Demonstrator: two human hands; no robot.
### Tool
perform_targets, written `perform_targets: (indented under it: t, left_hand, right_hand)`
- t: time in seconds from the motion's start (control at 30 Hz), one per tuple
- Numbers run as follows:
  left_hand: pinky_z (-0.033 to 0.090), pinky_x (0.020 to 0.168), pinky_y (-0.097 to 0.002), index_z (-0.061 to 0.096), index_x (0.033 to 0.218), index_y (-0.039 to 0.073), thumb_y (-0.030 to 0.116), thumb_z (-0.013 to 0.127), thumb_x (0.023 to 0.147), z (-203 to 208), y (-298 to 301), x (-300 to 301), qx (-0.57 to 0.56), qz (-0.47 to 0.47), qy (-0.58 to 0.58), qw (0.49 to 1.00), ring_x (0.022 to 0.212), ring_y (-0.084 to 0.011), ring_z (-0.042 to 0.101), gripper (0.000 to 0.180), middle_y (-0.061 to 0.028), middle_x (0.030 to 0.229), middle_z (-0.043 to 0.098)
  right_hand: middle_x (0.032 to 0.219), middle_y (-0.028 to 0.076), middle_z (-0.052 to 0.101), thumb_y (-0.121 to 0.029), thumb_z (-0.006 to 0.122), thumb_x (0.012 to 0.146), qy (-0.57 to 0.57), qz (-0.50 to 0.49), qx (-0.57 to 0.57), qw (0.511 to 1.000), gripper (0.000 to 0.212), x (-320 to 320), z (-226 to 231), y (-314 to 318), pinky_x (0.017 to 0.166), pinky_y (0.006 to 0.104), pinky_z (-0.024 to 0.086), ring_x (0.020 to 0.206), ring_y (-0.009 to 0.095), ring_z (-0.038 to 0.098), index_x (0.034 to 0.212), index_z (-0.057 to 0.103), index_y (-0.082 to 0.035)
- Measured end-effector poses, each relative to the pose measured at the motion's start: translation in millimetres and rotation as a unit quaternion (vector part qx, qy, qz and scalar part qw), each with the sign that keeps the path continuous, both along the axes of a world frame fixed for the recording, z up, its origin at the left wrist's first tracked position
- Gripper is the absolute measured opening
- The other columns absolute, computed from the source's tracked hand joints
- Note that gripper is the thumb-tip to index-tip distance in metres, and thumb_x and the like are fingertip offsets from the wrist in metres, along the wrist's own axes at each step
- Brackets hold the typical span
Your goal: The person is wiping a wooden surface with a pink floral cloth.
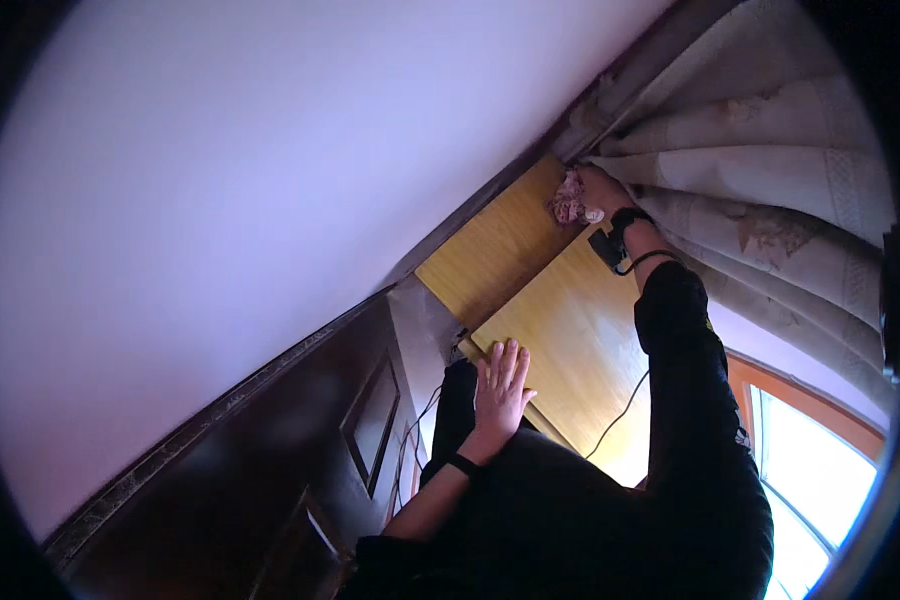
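At the far end of a yellow wooden board [490, 240], my right hand [603, 190] is closed on a crumpled pinkish cloth [569, 203], which rests against the wood. A black band with a dark flat piece circles that wrist. My left hand [502, 390] lies with its fingers stretched and apart over the near edge of a second, lower yellow wooden surface [570, 320]. It holds nothing, and a dark band is round its wrist.
Pale patterned curtains [770, 190] hang close beside my right arm. A white wall [240, 180] slants along the left, above a dark panelled wooden piece [270, 430]. Thin cables [620, 415] cross the lower wood. A bright orange-framed window [810, 450] is at the lower right.
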State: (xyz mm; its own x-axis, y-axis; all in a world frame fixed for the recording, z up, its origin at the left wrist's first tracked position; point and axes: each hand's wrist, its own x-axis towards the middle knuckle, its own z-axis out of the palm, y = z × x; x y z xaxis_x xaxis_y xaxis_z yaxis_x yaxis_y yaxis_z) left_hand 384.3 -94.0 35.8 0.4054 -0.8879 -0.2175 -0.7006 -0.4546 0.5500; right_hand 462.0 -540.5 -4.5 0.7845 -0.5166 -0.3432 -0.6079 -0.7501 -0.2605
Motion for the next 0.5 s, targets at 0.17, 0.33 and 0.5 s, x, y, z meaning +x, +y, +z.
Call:
perform_targets:
  t: [0.17,0.33,0.5]
  left_hand:
    - [0.028,0.120,-0.0614,0.035,0.159,0.010,0.039,0.083,0.081,-4,3,0,0.009,0.016,-0.007,1.000,0.155,-0.0399,0.025,0.096,-0.0176,0.167,0.028]
    - [0.030,0.119,-0.0610,0.039,0.156,0.009,0.039,0.083,0.080,-2,-2,-3,0.003,0.001,-0.013,1.000,0.154,-0.0411,0.026,0.093,-0.0184,0.167,0.029]
    - [0.030,0.120,-0.0594,0.040,0.157,0.011,0.038,0.084,0.079,-47,18,-19,-0.056,0.021,-0.043,0.997,0.155,-0.0374,0.026,0.094,-0.0157,0.165,0.033]
  right_hand:
    - [0.125,0.026,0.067,-0.014,0.066,0.087,0.036,0.070,-0.011,0.997,0.033,26,26,37,0.097,0.0476,0.053,0.115,0.038,0.066,0.117,0.067,-0.002]
    - [0.097,0.021,0.072,-0.005,0.060,0.085,-0.134,0.198,0.200,0.950,0.023,12,0,132,0.087,0.0470,0.057,0.093,0.041,0.071,0.105,0.067,0.003]
    - [0.095,0.020,0.072,-0.002,0.065,0.079,-0.059,0.272,0.103,0.955,0.025,39,13,288,0.081,0.0492,0.057,0.091,0.040,0.071,0.104,0.069,0.001]
